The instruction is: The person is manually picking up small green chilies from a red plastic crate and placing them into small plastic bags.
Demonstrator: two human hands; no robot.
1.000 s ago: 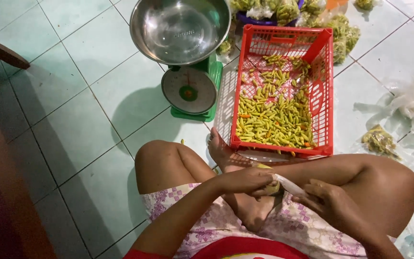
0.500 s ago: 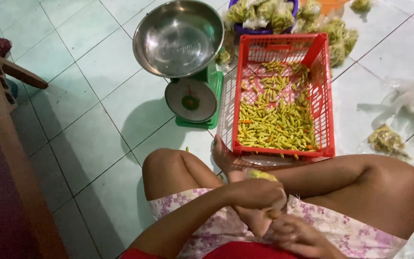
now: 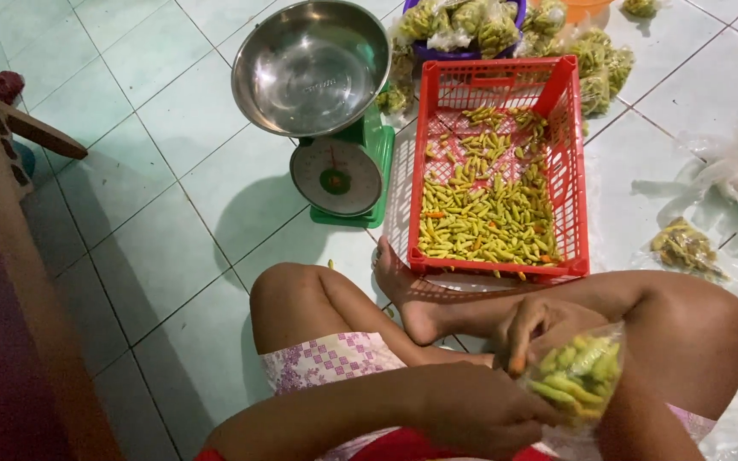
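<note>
Floor tiles (image 3: 155,213), pale green, carry everything shown, read from left to right. Wooden furniture (image 3: 10,282) borders the left edge. Beyond it a green dial scale (image 3: 339,175) stands with its steel bowl (image 3: 311,64) empty. Just right of the scale sits a red crate (image 3: 497,171), its far end propped up, with loose yellow-green chillies (image 3: 484,218) lying mostly at its near end; filled bags (image 3: 506,26) are piled behind it, and one more filled bag (image 3: 683,246) lies apart on the right. I sit cross-legged before the crate. My left hand (image 3: 471,410) is curled shut at the lower edge of a clear plastic bag of chillies (image 3: 576,376), held above my lap. My right hand (image 3: 544,324) grips the bag's top, fingers bent around it. The step appears to be closing a filled bag. As I judge it, the next move calls for a steady grip at the neck so no chillies spill.
</note>
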